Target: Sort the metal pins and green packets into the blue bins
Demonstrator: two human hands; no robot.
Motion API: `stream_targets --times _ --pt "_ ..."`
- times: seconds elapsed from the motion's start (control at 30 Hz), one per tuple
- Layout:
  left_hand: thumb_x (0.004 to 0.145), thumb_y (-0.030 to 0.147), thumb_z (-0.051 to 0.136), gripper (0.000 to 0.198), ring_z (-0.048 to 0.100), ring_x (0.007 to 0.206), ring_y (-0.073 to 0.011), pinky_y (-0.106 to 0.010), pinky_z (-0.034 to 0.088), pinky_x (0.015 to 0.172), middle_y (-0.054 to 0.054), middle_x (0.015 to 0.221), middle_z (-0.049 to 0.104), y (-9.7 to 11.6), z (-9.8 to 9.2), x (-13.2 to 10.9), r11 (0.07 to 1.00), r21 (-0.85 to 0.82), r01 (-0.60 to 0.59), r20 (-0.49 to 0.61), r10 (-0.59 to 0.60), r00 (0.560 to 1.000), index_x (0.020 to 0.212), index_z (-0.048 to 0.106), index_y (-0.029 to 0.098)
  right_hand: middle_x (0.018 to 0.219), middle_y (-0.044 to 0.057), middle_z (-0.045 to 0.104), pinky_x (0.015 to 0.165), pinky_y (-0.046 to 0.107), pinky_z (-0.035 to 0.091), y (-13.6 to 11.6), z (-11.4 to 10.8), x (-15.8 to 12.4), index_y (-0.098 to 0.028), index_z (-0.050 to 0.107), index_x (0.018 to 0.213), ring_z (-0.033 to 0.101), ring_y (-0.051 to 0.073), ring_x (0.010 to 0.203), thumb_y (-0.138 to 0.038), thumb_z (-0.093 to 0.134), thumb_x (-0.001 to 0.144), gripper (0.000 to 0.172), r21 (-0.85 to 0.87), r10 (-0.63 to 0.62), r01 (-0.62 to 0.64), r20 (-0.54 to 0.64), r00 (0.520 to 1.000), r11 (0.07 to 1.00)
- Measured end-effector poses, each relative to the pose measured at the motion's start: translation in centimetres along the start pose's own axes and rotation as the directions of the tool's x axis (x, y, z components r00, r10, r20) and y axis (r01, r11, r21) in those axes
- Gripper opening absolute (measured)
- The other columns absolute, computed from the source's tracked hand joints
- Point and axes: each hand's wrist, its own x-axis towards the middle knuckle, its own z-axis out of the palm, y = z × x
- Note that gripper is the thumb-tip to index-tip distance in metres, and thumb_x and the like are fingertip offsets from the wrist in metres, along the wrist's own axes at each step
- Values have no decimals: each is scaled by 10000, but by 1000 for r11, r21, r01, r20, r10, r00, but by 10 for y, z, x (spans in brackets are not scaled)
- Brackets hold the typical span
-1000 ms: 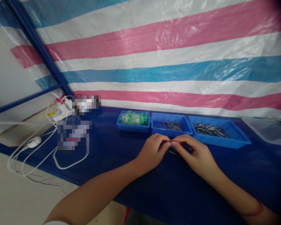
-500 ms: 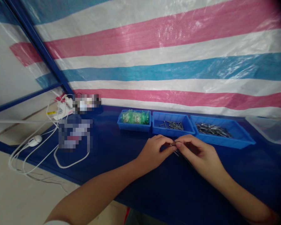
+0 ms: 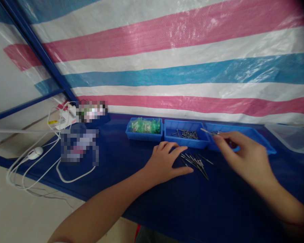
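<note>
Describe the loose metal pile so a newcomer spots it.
On the dark blue table, three blue bins stand in a row. In front, by the left hand, is a loose pile of thin metal rods. Unlike the metal pieces inside the bins, it lies on the table.

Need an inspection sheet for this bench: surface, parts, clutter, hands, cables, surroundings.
Surface: dark blue tabletop, slightly glossy.
Parts: loose metal pins in a pile; left bin holds green and whitish pieces; middle bin holds metal pins; right bin partly hidden.
Clutter: pixelated items at left, unidentifiable.
Hands: left hand open beside the pile; right hand pinching a thin metal piece.
Cables: white cables looped over the table's left edge.
Surroundings: striped sheet behind; blue frame post at left.
</note>
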Motion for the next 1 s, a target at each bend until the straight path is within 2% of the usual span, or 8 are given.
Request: stream_targets --times 0.03,0.1,0.17,0.3,0.53,0.73,0.87,1.0 --pt "803 581 587 559 431 1209 -292 -455 349 978 -87 1313 529 -1 0 -1 999 50 -20 39 18 999 1271 539 279 775 67 650 629 336 419 10 -4 4 -213 627 833 574 201 658 -392 514 880 217 -103 36 -41 -47 998 994" --pt "860 525 540 438 421 1220 -283 -455 346 965 -71 1345 504 -3 1 -4 992 112 -57 98 46 994 1242 562 311 749 82 640 596 348 397 31 -9 10 -215 626 815 581 234 664 -403 484 885 246 -287 79 -92 -55 995 954" --pt "912 437 494 327 446 1191 -256 -434 350 949 -55 1310 528 -5 3 -5 988 140 -70 118 53 992 1199 591 314 786 102 661 589 354 388 48 -10 14 -215 638 821 594 261 689 -420 453 892 285 -421 71 -74 -23 997 904" --pt "944 314 462 226 491 1109 -211 -369 358 921 -29 1166 599 -6 4 -3 988 143 -58 113 42 993 1077 642 280 841 115 689 658 352 415 61 -8 15 -184 662 877 612 275 743 -446 474 881 323 -473 8 -17 -21 1000 881" --pt "935 314 498 168 499 1039 -200 -337 348 861 -20 1054 616 -5 7 1 986 161 -43 114 24 993 966 646 241 849 97 695 758 352 424 16 -5 8 -186 646 859 595 237 763 -370 484 896 248 -261 -184 177 -4 983 949" --pt "943 285 484 152 523 954 -192 -337 351 823 -13 999 632 -5 10 2 983 183 -1 106 -19 994 950 624 225 839 50 695 795 385 447 -12 12 -6 -218 642 823 626 226 802 -312 515 888 171 36 -278 276 160 947 961" --pt "953 270 458 167 550 927 -182 -334 378 820 -20 1004 641 -4 8 6 995 98 31 58 -37 998 949 613 207 872 50 704 808 396 463 -20 21 -15 -224 664 879 635 230 845 -343 561 865 158 133 -260 232 258 930 963" --pt "946 256 464 164 586 923 -160 -285 425 825 -31 978 655 -2 7 8 984 -171 48 -50 -57 997 944 614 190 897 49 702 773 360 491 -23 26 -20 -228 676 909 635 218 858 -373 570 861 186 228 -161 91 308 938 969"
